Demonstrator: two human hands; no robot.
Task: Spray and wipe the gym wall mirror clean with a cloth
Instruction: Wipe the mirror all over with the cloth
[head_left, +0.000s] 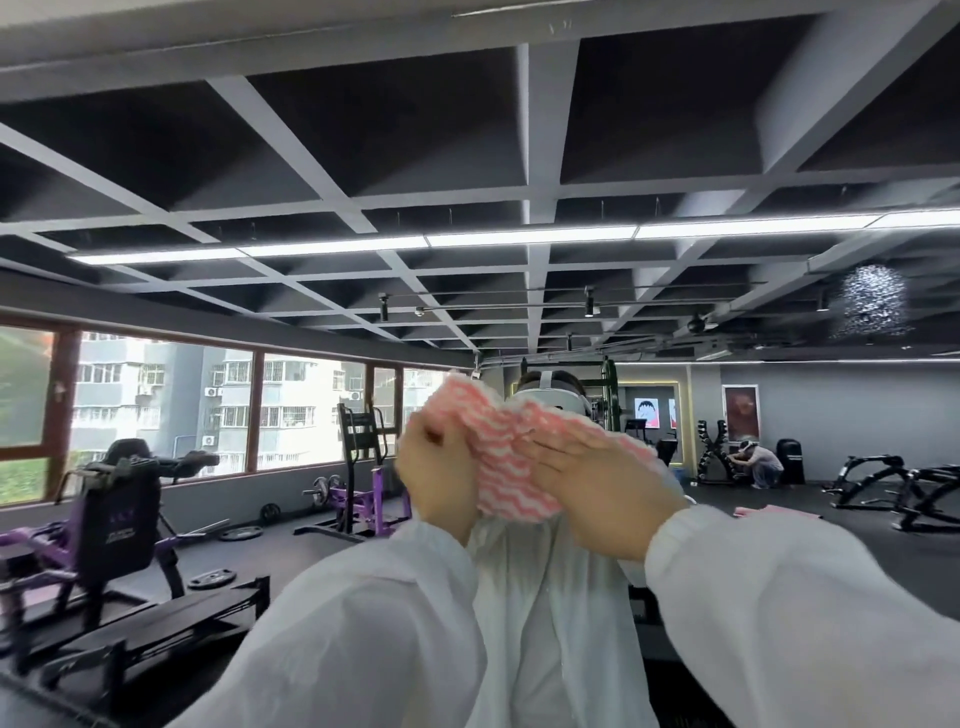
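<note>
Right now we face the mirror (779, 467) with the pink-and-white cloth (498, 467) bunched between both hands at chest height. Our left hand (436, 462) grips one edge with curled fingers; our right hand (597, 478) lies flat, fingers straight, pressing the cloth. The risk, we judge, is wiping with a wad — folds could drag grit and leave streaks — or the cloth slipping from the flat hand.

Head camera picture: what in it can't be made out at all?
- Spray bottle: none shows in the head view.
- Foam patch on the mirror: blurs the reflection behind it.
- Cloth: its middle is hidden by the right hand and left hand.
- Crouching person, reflected: too small to tell what they do.
</note>
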